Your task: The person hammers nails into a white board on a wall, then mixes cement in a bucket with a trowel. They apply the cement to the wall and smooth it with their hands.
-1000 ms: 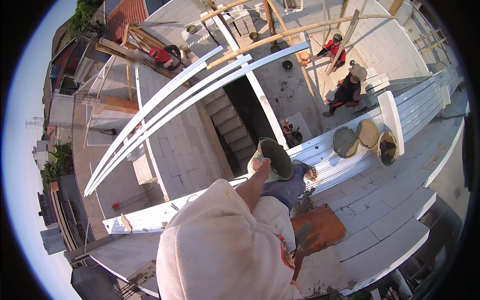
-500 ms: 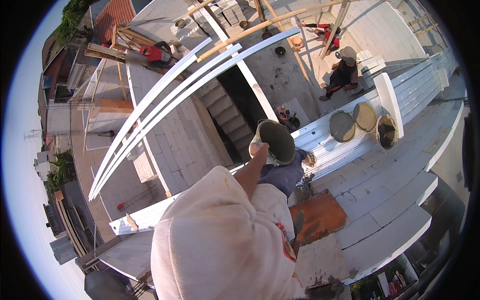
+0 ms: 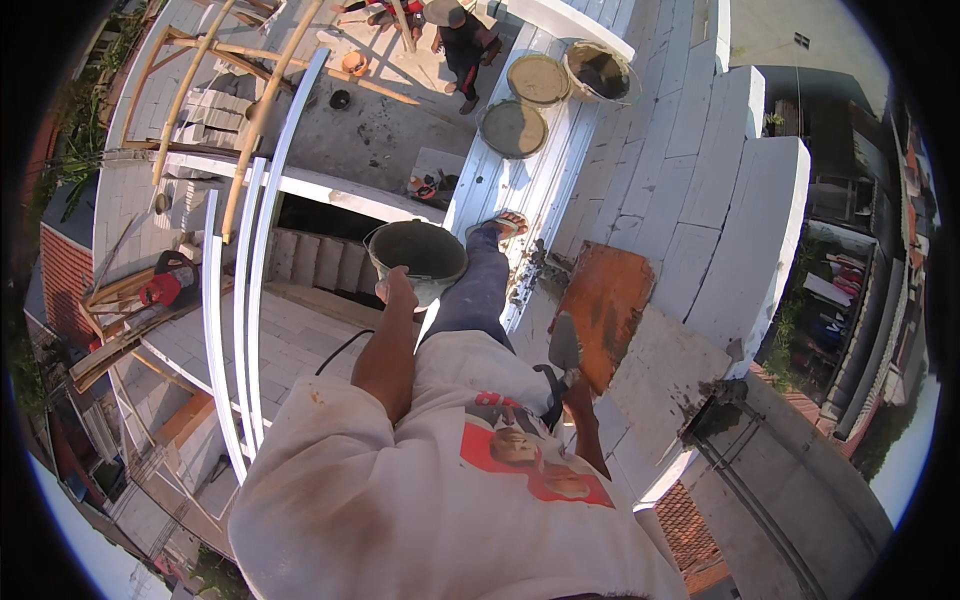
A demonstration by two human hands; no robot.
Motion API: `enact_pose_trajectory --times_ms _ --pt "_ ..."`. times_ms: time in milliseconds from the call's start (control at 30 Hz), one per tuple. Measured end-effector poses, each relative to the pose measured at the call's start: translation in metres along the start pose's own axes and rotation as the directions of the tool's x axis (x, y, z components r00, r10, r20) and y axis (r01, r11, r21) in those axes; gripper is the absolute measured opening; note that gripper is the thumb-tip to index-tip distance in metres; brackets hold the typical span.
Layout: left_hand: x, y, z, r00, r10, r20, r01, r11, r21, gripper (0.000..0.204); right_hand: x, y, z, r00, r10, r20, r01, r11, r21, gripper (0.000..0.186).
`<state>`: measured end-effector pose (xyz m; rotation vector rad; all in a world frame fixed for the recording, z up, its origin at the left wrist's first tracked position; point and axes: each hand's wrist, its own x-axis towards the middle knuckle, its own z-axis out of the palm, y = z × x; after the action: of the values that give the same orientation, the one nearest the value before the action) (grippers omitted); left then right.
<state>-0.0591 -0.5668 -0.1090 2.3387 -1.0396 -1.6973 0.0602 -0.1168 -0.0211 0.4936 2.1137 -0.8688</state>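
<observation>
My left hand (image 3: 398, 288) is closed on the near side of a round bucket (image 3: 428, 293), which hangs beside my leg above the stairwell. The bucket's inside is dark, and I cannot tell how much it holds. On my right, close to my shirt, my right hand (image 3: 574, 384) is closed round a trowel (image 3: 565, 345). Its grey blade points away from me, over a rust-coloured board (image 3: 610, 305). My sandalled foot (image 3: 510, 224) rests on ribbed metal decking (image 3: 500, 185).
Ahead on the decking stand two mortar-filled buckets (image 3: 514, 130) (image 3: 538, 80) and a partly filled one (image 3: 600, 72). Long metal channels (image 3: 243, 300) rise at left beside the stairs (image 3: 315, 260). Co-workers (image 3: 465, 45) (image 3: 170, 280) are farther off. A pale block wall (image 3: 660, 180) runs along the right, dropping outside.
My view has turned to the right, so the scene has swung left. The trowel and my right hand now show plainly. My left hand still has the bucket.
</observation>
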Motion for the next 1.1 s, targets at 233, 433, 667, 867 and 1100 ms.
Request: enact_pose_trajectory --times_ms 233,433,667,867,1100 --pt "0.004 0.005 0.028 0.994 0.107 0.037 -0.11 0.988 0.107 0.024 -0.016 -0.012 0.028 0.945 0.321 0.056 -0.314 0.85 0.424 0.032" --pt "0.094 0.029 0.047 0.854 0.193 0.483 -0.422 0.799 0.429 0.018 -0.027 0.017 0.071 0.87 0.472 0.141 -0.484 0.767 0.421 0.03" --pt "0.004 0.095 0.104 0.884 0.232 0.406 -0.432 0.737 0.52 0.03 -0.043 0.034 0.196 0.831 0.555 0.029 -0.381 0.531 0.757 0.028" --pt "-0.013 0.15 0.169 0.835 0.229 0.501 -0.523 0.615 0.59 0.02 -0.072 -0.007 0.233 0.788 0.559 0.258 -0.436 0.209 0.875 0.034" --pt "-0.057 0.115 0.18 0.806 0.283 0.52 -0.568 0.616 0.546 0.017 -0.099 -0.031 0.21 0.747 0.557 0.363 -0.482 0.079 0.873 0.028"
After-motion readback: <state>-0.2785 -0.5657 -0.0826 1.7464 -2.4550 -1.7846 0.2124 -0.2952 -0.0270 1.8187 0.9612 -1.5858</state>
